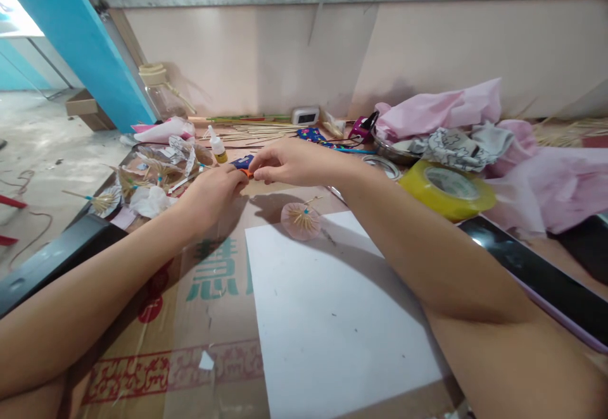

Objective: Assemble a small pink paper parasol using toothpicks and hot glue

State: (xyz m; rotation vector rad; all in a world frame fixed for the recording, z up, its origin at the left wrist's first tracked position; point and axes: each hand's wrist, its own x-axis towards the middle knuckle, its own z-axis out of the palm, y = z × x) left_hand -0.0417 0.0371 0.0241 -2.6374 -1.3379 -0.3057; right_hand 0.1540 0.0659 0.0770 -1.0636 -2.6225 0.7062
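My left hand point(221, 185) and my right hand point(285, 162) meet over the far part of the cardboard. Between their fingertips shows a small dark blue and orange object point(243, 163), partly hidden; its kind cannot be made out. The left fingers are bent together against its near side, while the right fingers and thumb curl at its right end. Nearer to me, a small round pink fan point(301, 221) with thin straw-like ribs and a blue binding lies on the top edge of a white paper sheet point(332, 318). A small glue bottle point(217, 147) stands just beyond my left hand.
More small fans point(105, 201) and crumpled scraps crowd the left side. Thin sticks point(256, 133) lie along the back by a small white digital display point(304, 116). At right are a yellow tape roll point(446, 188), pink paper point(441, 107) and a black phone-like slab point(527, 267).
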